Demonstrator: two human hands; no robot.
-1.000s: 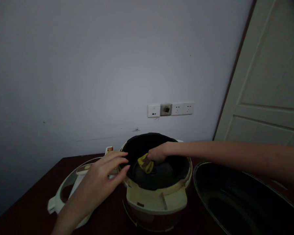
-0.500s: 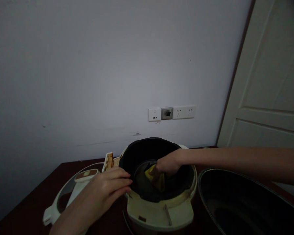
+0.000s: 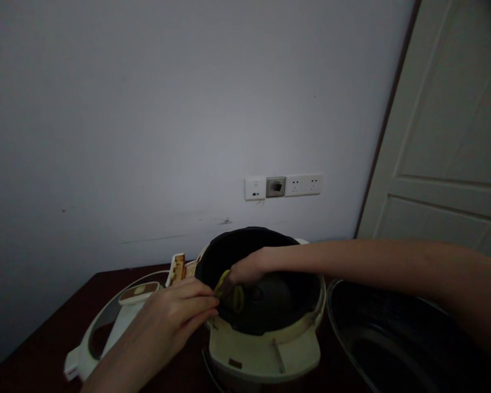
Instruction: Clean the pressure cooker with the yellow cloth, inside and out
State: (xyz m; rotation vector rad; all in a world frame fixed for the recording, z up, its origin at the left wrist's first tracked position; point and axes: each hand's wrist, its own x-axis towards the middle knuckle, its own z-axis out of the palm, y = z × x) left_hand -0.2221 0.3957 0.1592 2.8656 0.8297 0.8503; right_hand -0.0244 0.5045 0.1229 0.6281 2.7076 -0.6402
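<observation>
A cooker body (image 3: 265,357), off-white with brown stains and a dark round cavity, stands in front of me. Inside it, my right hand (image 3: 247,267) grips a yellow cloth (image 3: 238,299) against the left side of the cavity. My left hand (image 3: 184,305) rests at the cooker's left rim, thumb and fingers closed on that edge, close to the cloth. The cooker's lid (image 3: 102,333), white with a brown panel, is open to the left, partly behind my left forearm.
A large dark pot (image 3: 376,349) stands at the right, below my right forearm. Behind the dark red table (image 3: 61,327) is a wall with sockets (image 3: 303,185). A white door (image 3: 445,164) is at the right. The brown-stained hinge part (image 3: 177,268) sticks up behind my left hand.
My right hand has moved left inside the cooker with the yellow cloth, from the middle to the left wall. My left hand has stayed at the rim. The view has shifted slightly.
</observation>
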